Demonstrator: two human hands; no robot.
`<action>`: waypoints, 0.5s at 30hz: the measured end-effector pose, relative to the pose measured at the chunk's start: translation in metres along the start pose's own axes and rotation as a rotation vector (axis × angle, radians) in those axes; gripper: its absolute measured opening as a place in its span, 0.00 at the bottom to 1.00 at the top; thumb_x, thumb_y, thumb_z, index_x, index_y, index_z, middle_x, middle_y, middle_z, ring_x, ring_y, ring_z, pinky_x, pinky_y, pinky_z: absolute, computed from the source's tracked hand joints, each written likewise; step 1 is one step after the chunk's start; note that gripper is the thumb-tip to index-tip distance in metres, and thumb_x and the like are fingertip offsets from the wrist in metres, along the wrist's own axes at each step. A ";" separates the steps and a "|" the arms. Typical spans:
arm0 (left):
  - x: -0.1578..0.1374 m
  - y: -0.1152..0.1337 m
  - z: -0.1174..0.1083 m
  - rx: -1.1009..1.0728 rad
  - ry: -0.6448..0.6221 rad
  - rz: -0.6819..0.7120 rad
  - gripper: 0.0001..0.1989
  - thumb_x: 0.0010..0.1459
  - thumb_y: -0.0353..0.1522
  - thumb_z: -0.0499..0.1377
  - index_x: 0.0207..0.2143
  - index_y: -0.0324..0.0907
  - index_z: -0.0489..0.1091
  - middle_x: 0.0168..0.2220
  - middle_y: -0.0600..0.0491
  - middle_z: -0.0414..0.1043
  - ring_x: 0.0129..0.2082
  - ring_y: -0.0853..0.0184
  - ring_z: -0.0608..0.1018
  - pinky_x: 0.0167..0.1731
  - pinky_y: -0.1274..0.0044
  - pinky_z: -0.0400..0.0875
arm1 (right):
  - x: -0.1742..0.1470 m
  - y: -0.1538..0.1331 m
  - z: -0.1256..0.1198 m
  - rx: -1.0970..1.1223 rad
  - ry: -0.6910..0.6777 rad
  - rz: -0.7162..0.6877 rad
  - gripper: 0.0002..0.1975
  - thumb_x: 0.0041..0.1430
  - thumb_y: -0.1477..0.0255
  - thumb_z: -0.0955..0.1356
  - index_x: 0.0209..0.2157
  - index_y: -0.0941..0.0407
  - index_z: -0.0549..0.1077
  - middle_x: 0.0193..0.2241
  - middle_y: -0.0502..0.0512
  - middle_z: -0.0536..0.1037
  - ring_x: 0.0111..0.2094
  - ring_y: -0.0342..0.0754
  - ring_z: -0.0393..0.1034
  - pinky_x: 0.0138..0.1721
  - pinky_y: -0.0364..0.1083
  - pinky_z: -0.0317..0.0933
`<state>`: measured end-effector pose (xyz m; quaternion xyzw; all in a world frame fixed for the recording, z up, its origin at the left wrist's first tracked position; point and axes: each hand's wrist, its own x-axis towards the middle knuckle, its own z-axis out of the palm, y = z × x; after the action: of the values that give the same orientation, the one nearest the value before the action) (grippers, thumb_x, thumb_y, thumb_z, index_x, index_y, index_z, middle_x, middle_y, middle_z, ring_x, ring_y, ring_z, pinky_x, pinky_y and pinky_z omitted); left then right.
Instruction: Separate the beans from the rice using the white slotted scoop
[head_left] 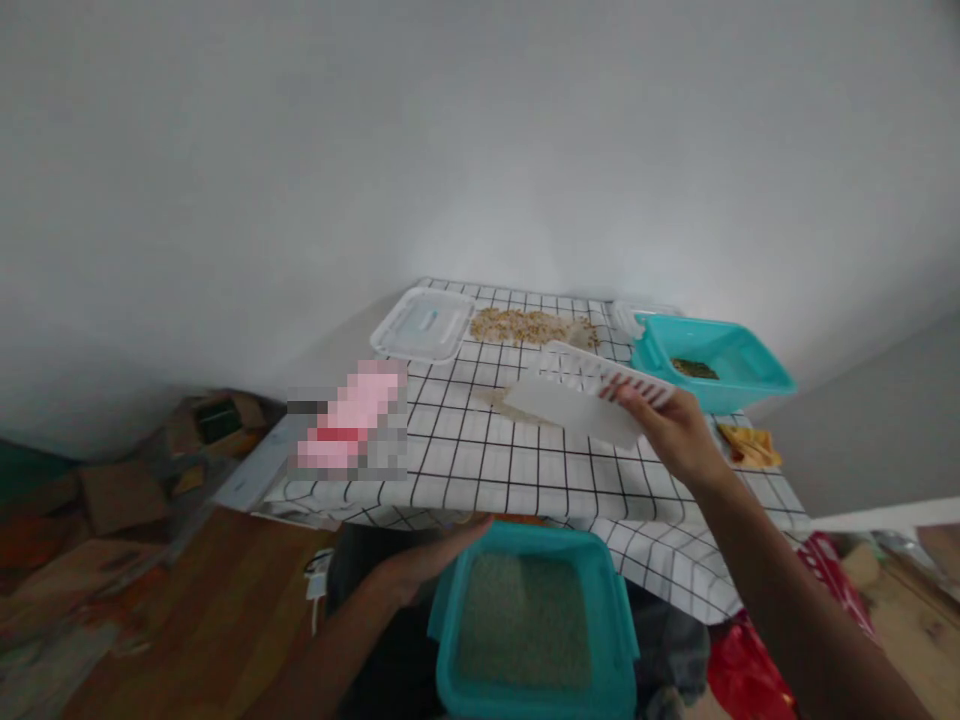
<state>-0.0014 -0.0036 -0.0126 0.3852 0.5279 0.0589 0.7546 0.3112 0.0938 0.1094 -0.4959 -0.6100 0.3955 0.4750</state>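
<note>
My right hand is closed around the slotted edge of a thin white plastic plate, held tilted above the checked cloth. Beside the plate's left edge lies a patch of pale fine grain. Close to my lap, a teal plastic container holds greyish-green grain. My left hand is stretched along the container's far left corner, its fingers straight and its thumb hidden; it seems to touch the rim. Behind the plate, a strip of yellowish and pale kernels is spread out.
A second teal container with some dark grain stands at the right, near a yellow cloth. A clear lid lies at the back left, a blurred pink object nearer. The checked tablecloth hangs over the front edge.
</note>
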 end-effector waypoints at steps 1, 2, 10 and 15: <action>0.002 -0.003 -0.003 -0.113 -0.039 0.005 0.30 0.46 0.63 0.54 0.39 0.57 0.79 0.45 0.55 0.83 0.52 0.59 0.80 0.51 0.72 0.73 | 0.022 -0.002 0.012 -0.024 -0.091 -0.060 0.18 0.59 0.56 0.70 0.41 0.56 0.80 0.40 0.56 0.83 0.43 0.52 0.76 0.47 0.50 0.68; 0.002 -0.006 -0.005 -0.230 -0.081 0.000 0.28 0.45 0.62 0.57 0.38 0.56 0.79 0.43 0.55 0.84 0.52 0.57 0.80 0.51 0.70 0.73 | 0.043 -0.004 0.024 -0.034 -0.150 -0.105 0.19 0.60 0.56 0.69 0.41 0.57 0.80 0.39 0.55 0.83 0.41 0.50 0.76 0.46 0.49 0.68; -0.026 -0.007 -0.012 -0.575 -0.002 0.078 0.29 0.58 0.50 0.59 0.50 0.37 0.75 0.46 0.46 0.83 0.57 0.54 0.76 0.61 0.64 0.63 | 0.137 0.008 0.087 0.131 -0.429 -0.229 0.15 0.55 0.60 0.73 0.42 0.52 0.80 0.46 0.53 0.80 0.46 0.48 0.74 0.51 0.52 0.67; -0.034 0.004 -0.007 -0.590 0.068 0.138 0.24 0.61 0.47 0.57 0.48 0.37 0.76 0.47 0.48 0.82 0.58 0.52 0.74 0.60 0.65 0.65 | 0.146 0.007 0.092 0.079 -0.503 -0.231 0.14 0.55 0.62 0.74 0.41 0.53 0.80 0.42 0.52 0.80 0.42 0.47 0.74 0.47 0.50 0.67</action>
<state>-0.0208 -0.0140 0.0143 0.1823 0.4856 0.2737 0.8100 0.2148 0.2373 0.1087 -0.2902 -0.7455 0.4728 0.3694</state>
